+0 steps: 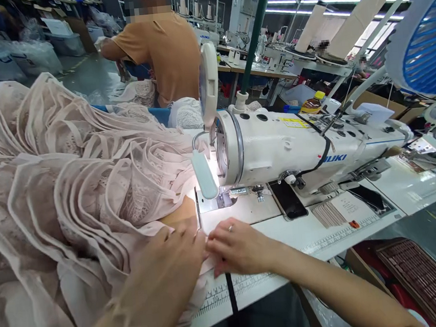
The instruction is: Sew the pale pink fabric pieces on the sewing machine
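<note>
Both hands meet at the front edge of the sewing machine (269, 138), just before its lit needle area. My left hand (173, 255) is closed, its fingertips pressed on pale pink fabric (208, 262). Beside it, touching at the fingertips, my right hand (245, 245) pinches the same fabric; a ring shows on one finger. Most of the gripped edge is hidden under the fingers. A thick row of pale pink lace garments (90, 196) spreads over the left side, up against my left wrist. The small lamp (204, 174) hangs at the machine's head.
A phone (289, 200) lies under the machine arm, near a stack of fabric swatches (329, 214). A ruler tape (245, 283) runs along the table's front edge. A blue fan (425, 40) stands at upper right. Another person in a brown shirt (168, 50) works beyond the garments.
</note>
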Demonstrator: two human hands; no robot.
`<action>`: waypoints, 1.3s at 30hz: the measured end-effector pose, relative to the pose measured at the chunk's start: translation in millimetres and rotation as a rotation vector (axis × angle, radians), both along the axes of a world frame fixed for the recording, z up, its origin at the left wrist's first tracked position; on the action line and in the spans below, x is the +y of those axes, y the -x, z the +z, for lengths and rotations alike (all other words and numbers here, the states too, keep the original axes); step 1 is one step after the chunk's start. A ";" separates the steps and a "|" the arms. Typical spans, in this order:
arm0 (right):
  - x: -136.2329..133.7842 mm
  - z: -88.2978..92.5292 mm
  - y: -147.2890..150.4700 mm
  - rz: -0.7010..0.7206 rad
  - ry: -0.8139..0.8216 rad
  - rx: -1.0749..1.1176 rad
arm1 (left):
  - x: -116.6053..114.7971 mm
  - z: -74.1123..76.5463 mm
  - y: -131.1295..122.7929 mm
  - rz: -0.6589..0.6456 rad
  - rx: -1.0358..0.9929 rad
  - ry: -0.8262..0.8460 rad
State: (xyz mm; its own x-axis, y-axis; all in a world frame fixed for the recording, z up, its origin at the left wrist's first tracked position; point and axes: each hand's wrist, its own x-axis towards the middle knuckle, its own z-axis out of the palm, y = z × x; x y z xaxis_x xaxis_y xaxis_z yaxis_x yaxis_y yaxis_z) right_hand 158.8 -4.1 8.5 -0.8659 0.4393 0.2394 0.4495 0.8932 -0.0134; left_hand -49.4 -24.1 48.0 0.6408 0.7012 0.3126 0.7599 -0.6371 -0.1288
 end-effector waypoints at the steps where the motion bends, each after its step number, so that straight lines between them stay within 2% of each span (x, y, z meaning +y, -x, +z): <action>1: -6.5 1.4 4.1 0.051 0.018 0.008 | -12.3 -0.7 13.5 -0.002 0.048 -0.020; 3: -15.6 2.7 7.7 -0.017 0.123 0.093 | -31.2 -3.5 38.4 0.067 0.147 -0.015; 4: -18.0 2.8 7.1 -0.118 0.217 0.183 | -38.1 -5.0 47.9 0.066 0.153 0.023; 5: -18.8 2.9 5.1 -0.244 0.346 0.304 | -43.5 -6.4 54.3 0.017 0.154 0.132; 7: -17.0 3.0 -0.6 -0.493 0.697 0.568 | -49.3 -8.0 56.8 -0.094 0.119 0.371; 8: -15.1 3.0 -3.2 -0.579 0.901 0.668 | -49.2 -8.4 53.0 -0.136 0.099 0.466; 9: -13.0 3.0 -5.0 -0.630 1.094 0.737 | -46.6 -9.0 46.7 -0.148 0.069 0.494; 10: -11.2 2.9 -5.8 -0.656 1.258 0.773 | -41.9 -10.2 38.6 -0.162 0.046 0.475; 11: -10.1 2.7 -5.7 -0.675 1.370 0.784 | -35.2 -12.6 29.5 -0.164 0.017 0.388; 13: -10.7 3.0 -4.8 -0.717 1.434 0.756 | -18.7 -22.2 12.0 -0.260 0.006 0.169; 15: -15.5 5.8 -7.6 -0.752 1.360 0.681 | -2.9 -36.7 -0.8 -0.286 -0.020 -0.064; 17: -23.2 13.4 -20.6 -0.804 1.096 0.572 | 8.7 -50.3 -7.2 -0.224 0.051 -0.169; 18: -27.8 19.3 -32.1 -0.858 0.883 0.508 | 12.9 -54.6 -8.5 -0.202 0.099 -0.210; 21: -42.0 42.9 -84.6 -1.151 0.063 0.290 | 21.7 -55.3 -9.7 -0.189 0.186 -0.260; 22: -46.2 51.0 -105.3 -1.252 -0.135 0.221 | 24.1 -52.7 -10.5 -0.202 0.184 -0.258; 23: -49.6 58.1 -125.8 -1.325 -0.268 0.145 | 26.6 -50.0 -11.7 -0.219 0.170 -0.256; 25: -53.6 68.0 -161.6 -1.397 -0.346 0.013 | 31.6 -47.4 -14.7 -0.260 0.132 -0.268; 28: -53.2 72.2 -194.9 -1.435 -0.147 -0.013 | 38.4 -53.9 -16.6 -0.293 0.068 -0.296; 31: -50.4 73.3 -206.6 -1.445 -0.047 0.064 | 44.0 -63.4 -11.4 -0.299 -0.036 -0.241; 33: -50.1 75.9 -206.3 -1.461 -0.068 0.067 | 48.2 -64.4 -5.7 -0.286 -0.112 -0.164; 35: -51.6 78.4 -198.4 -1.474 -0.219 0.104 | 53.2 -61.5 -1.5 -0.263 -0.164 -0.085; 37: -53.3 77.4 -180.8 -1.441 -0.432 0.223 | 56.8 -58.4 -1.8 -0.258 -0.165 -0.058; 38: -53.3 74.7 -168.3 -1.406 -0.493 0.294 | 56.8 -57.9 -4.2 -0.277 -0.142 -0.076; 39: -52.1 70.2 -153.8 -1.367 -0.470 0.364 | 55.1 -58.5 -8.2 -0.300 -0.112 -0.110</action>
State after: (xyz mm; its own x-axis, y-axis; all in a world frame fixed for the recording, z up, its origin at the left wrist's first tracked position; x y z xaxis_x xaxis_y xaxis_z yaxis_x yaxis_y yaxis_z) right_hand 312.6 -56.1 78.7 0.2785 0.6647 0.6933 0.9572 -0.2512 -0.1437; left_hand -41.2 30.9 -10.4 0.7710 0.4445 0.4561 0.5537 -0.8216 -0.1354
